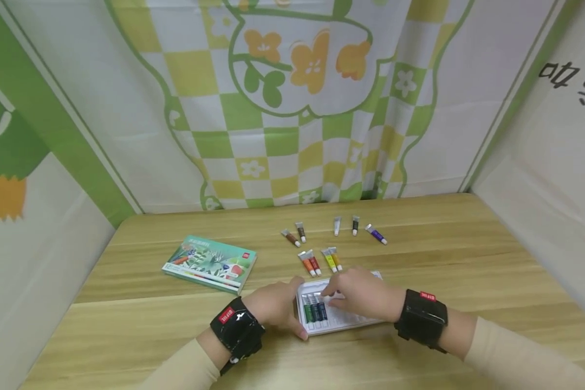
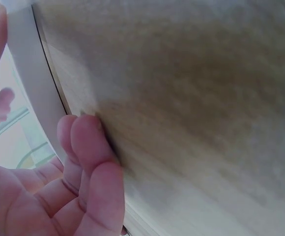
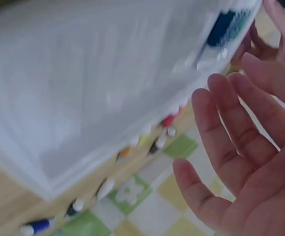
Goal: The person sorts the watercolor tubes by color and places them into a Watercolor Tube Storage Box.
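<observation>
A white tray (image 1: 341, 322) lies near the front of the table, with a few green and dark blue paint tubes (image 1: 314, 312) side by side in its left slots. My left hand (image 1: 275, 306) grips the tray's left end, thumb at the near corner and fingers toward the far side. Over the tray is my right hand (image 1: 363, 293), its fingertips right at the rightmost of those tubes. In the right wrist view several fingers (image 3: 216, 128) are loosely extended, and nothing shows in the palm. The slots to the right of the tubes are bare there.
Beyond the tray lie orange and red tubes (image 1: 309, 263) and yellow tubes (image 1: 332, 259). Farther back are brown tubes (image 1: 291, 238), a white tube (image 1: 337, 225), a black tube (image 1: 355, 225) and a violet tube (image 1: 376, 234). A teal printed box (image 1: 209, 263) sits at left.
</observation>
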`<state>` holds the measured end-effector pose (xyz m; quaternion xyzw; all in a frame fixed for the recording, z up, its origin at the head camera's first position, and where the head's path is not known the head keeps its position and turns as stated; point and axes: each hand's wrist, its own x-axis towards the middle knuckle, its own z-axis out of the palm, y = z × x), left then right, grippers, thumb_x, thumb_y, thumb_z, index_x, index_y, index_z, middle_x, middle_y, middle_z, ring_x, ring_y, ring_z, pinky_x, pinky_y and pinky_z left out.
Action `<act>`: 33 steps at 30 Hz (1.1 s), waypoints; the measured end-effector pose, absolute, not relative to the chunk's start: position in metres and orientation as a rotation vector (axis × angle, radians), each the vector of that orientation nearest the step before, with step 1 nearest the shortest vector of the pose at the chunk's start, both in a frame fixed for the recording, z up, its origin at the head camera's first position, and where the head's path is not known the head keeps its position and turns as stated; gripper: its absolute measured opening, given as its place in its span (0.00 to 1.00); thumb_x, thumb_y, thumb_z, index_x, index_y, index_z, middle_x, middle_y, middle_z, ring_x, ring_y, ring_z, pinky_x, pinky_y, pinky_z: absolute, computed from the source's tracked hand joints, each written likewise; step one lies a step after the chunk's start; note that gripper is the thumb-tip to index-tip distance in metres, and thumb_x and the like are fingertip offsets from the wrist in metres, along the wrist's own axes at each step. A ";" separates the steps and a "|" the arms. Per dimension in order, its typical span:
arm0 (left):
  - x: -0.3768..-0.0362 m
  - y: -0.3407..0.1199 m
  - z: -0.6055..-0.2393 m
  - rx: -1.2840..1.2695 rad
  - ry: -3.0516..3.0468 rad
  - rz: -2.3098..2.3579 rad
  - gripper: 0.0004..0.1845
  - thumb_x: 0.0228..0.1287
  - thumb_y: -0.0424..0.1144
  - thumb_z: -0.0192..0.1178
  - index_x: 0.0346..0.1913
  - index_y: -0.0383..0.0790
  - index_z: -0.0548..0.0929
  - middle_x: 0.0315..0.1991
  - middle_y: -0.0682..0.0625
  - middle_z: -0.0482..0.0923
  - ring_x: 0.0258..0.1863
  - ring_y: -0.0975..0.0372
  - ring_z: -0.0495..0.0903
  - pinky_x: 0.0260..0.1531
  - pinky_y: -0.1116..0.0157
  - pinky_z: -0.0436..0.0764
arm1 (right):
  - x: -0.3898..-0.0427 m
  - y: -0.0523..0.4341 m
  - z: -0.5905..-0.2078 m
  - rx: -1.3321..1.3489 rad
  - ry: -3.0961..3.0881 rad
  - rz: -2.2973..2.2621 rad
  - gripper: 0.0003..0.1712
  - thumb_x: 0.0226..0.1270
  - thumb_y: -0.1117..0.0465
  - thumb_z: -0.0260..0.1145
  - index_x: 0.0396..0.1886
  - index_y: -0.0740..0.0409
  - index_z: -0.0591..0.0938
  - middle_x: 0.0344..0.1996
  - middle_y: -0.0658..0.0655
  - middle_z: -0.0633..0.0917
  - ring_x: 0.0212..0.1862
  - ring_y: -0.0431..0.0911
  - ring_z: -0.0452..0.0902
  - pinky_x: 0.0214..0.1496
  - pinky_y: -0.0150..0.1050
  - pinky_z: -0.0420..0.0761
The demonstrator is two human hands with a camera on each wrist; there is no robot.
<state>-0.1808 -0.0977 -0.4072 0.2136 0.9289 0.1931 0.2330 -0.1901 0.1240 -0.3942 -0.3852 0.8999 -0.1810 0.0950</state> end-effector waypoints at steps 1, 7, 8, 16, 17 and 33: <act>-0.181 -0.098 -0.408 0.585 2.552 0.529 0.58 0.40 0.53 0.85 0.72 0.34 0.65 0.55 0.34 0.81 0.48 0.51 0.83 0.53 0.52 0.80 | -0.193 0.126 -0.392 -1.146 2.672 -0.552 0.09 0.64 0.66 0.75 0.44 0.59 0.91 0.41 0.54 0.90 0.45 0.46 0.86 0.48 0.40 0.85; -0.182 -0.099 -0.407 0.593 2.560 0.537 0.59 0.40 0.53 0.85 0.73 0.34 0.65 0.56 0.34 0.81 0.51 0.49 0.82 0.55 0.51 0.79 | -0.217 0.142 -0.382 -1.101 2.757 -0.596 0.09 0.64 0.71 0.73 0.44 0.62 0.90 0.40 0.55 0.90 0.45 0.48 0.86 0.46 0.40 0.85; -0.182 -0.099 -0.406 0.589 2.560 0.535 0.59 0.40 0.53 0.85 0.73 0.34 0.65 0.56 0.33 0.81 0.51 0.49 0.82 0.56 0.51 0.79 | -0.222 0.145 -0.380 -1.085 2.764 -0.612 0.09 0.64 0.71 0.72 0.44 0.62 0.90 0.40 0.55 0.90 0.45 0.48 0.86 0.47 0.41 0.85; -0.180 -0.099 -0.406 0.582 2.552 0.548 0.58 0.39 0.53 0.85 0.72 0.35 0.65 0.56 0.32 0.81 0.52 0.47 0.82 0.56 0.50 0.79 | -0.276 0.183 -0.386 -0.966 2.771 -0.688 0.12 0.64 0.75 0.67 0.46 0.67 0.89 0.39 0.58 0.89 0.41 0.48 0.83 0.45 0.44 0.83; -0.180 -0.099 -0.406 0.582 2.552 0.549 0.58 0.39 0.53 0.85 0.72 0.35 0.65 0.56 0.32 0.81 0.52 0.47 0.82 0.56 0.50 0.79 | -0.282 0.187 -0.388 -0.966 2.766 -0.688 0.12 0.64 0.75 0.67 0.47 0.68 0.88 0.38 0.58 0.88 0.40 0.48 0.82 0.44 0.44 0.83; -0.181 -0.101 -0.411 0.574 2.556 0.545 0.57 0.39 0.54 0.85 0.71 0.36 0.67 0.55 0.34 0.81 0.52 0.49 0.82 0.56 0.49 0.79 | -0.323 0.222 -0.419 -0.542 2.927 -0.766 0.19 0.65 0.68 0.70 0.54 0.75 0.83 0.38 0.66 0.86 0.41 0.58 0.82 0.45 0.53 0.82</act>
